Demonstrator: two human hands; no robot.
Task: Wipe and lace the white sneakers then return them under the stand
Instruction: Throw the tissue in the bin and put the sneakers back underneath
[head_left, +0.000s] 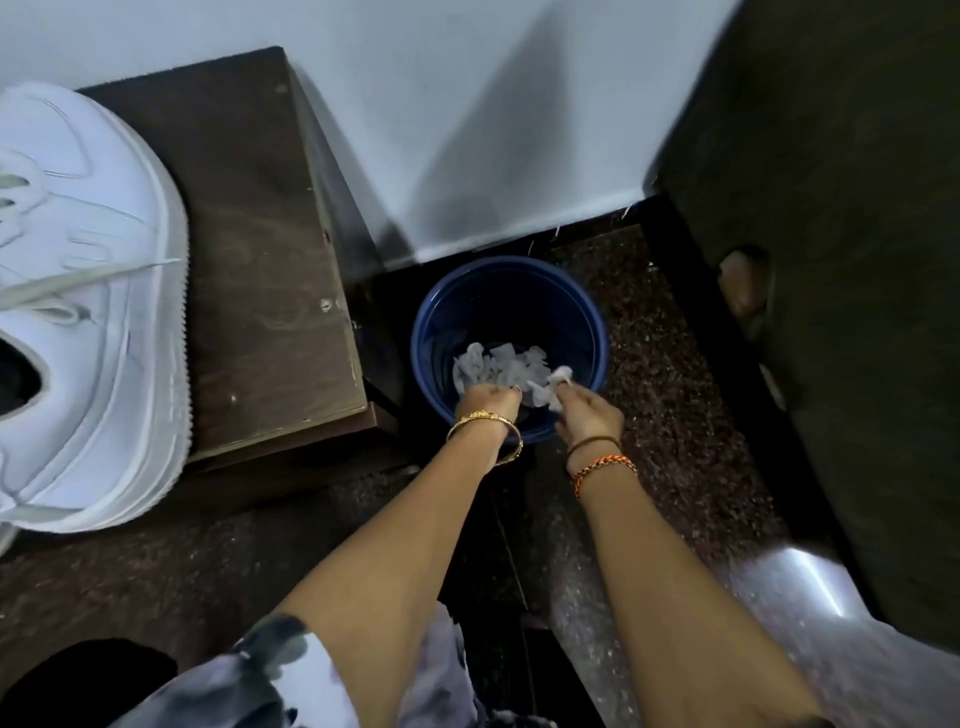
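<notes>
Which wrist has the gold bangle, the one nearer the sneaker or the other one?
The left hand, nearer the white sneaker, wears the gold bangle. The right hand wears thread bands, brown and orange.

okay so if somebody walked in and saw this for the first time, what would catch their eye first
Probably the big white sneaker at the left, sitting on a brown wooden stand with its laces loose. Next, the blue bucket on the dark floor by the wall, where the left hand and right hand both grip a white cloth over it.
</notes>
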